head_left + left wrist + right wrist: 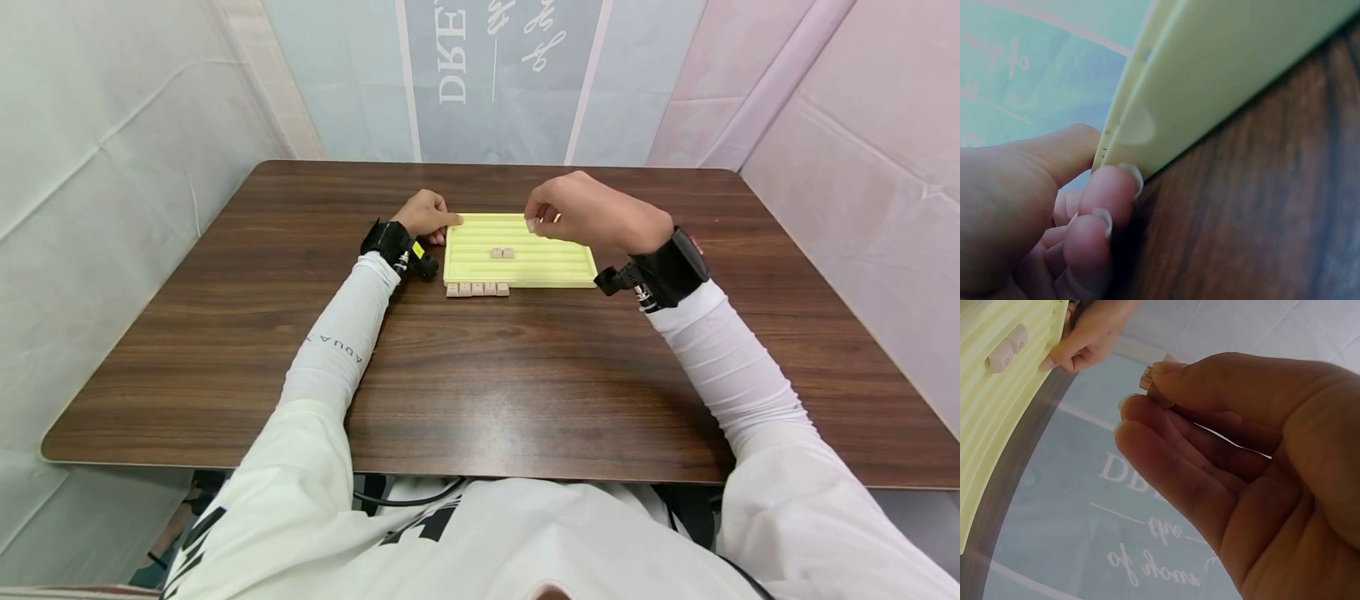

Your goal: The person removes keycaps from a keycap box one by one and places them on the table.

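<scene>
A yellow ribbed tray (pixel 555 268) lies on the table, with two beige keycaps (pixel 502 252) in one of its rows. At the tray's far left corner, my left hand (pixel 426 217) grips the edge. The left wrist view has the thumb at the tray's rim and curled fingertips (pixel 1110 190) against its side wall. Above the tray's far right part, my right hand (pixel 600 212) pinches a small keycap (pixel 1146 380) between thumb and fingers. Its underside shows partly in the right wrist view; the rest is hidden by the thumb.
Several more keycaps (pixel 477 290) stand in a row against the tray's near edge, at the left. The dark wooden table (pixel 480 375) reaches around the tray. A printed sheet (pixel 510 83) hangs behind the table's far edge, with white sheeting (pixel 112 167) at the sides.
</scene>
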Demonstrator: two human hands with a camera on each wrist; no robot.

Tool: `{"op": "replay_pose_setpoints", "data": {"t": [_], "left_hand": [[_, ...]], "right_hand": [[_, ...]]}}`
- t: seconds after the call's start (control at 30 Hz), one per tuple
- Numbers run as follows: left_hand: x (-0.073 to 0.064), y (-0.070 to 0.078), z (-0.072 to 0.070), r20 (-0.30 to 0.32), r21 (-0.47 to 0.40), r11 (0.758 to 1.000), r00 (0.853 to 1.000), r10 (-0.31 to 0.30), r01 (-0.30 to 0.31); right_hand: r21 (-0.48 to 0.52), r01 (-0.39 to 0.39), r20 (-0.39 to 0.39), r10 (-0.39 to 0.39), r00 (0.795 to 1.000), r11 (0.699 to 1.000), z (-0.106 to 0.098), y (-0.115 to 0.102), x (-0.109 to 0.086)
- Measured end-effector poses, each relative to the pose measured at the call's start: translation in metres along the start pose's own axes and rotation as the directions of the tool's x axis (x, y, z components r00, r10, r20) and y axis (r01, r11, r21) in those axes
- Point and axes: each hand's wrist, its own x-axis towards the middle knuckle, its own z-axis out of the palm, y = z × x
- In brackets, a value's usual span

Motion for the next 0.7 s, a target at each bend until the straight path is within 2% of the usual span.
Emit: {"op": "replay_pose_setpoints", "data": {"t": [0.23, 0.7], "left_hand": [[-0.002, 0.001, 0.000, -0.005, 0.004, 1.000, 1.000, 0.012, -0.012], [0.005, -0.004, 0.000, -0.003, 0.016, 1.000, 1.000, -0.008, 0.008]], "right_hand": [[0.005, 0.015, 0.006, -0.016, 1.000, 1.000, 0.004, -0.004, -0.001], [0.014, 0.028, 0.076, -0.029, 0.997, 1.000, 0.013, -0.005, 0.003]]}}
